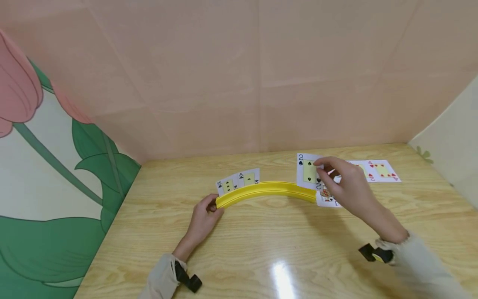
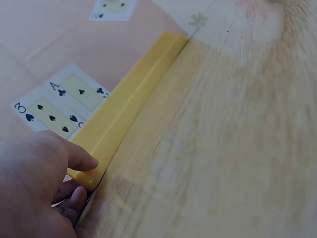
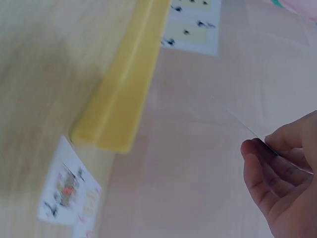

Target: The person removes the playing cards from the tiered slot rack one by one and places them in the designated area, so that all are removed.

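Observation:
A curved yellow card holder lies on the table. My left hand grips its left end, thumb and fingers around the tip. Standing in its slot near that end are a three of spades and an ace of clubs, overlapping. Above the holder's right end, my right hand pinches a two of spades between thumb and fingers, its face toward the head camera. The right wrist view shows that card edge-on.
A face card lies flat beside the holder's right end, partly hidden by the right hand. Further right lies a four of hearts, overlapping another red card. A pink-covered wall rises behind the wooden table.

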The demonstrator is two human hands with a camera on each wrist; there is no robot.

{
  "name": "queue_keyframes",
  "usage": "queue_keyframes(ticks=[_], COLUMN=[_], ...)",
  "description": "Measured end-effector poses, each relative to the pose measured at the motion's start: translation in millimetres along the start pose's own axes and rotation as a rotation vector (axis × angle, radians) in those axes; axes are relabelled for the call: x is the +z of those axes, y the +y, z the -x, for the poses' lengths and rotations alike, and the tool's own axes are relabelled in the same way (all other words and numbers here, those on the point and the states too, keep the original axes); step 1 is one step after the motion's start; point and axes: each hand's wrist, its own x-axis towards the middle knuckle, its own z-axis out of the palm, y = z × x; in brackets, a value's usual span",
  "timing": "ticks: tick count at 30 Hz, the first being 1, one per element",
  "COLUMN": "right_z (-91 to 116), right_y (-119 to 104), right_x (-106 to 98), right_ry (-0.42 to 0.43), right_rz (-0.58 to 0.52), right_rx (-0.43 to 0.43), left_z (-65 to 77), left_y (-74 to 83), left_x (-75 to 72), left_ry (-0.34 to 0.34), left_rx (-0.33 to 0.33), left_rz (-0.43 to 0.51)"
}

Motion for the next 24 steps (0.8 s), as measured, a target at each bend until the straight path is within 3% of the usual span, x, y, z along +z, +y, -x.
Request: queue_keyframes(ticks=[10, 24], right_z=[5.6, 19.2], right_y=[13.6, 41.1], right_x=[-31.2, -41.5], right_ry=[0.018, -0.112], right_rz=[0.078, 0.113], right_rx=[0.096, 0.17], left_z=[-0.1, 1.5], left_y=[1.5, 3.4], left_x=[0.5, 2.4], left_ry=[0.005, -0.006], left_rx=[-0.005, 0.007], left_rz=[-0.01, 0.005])
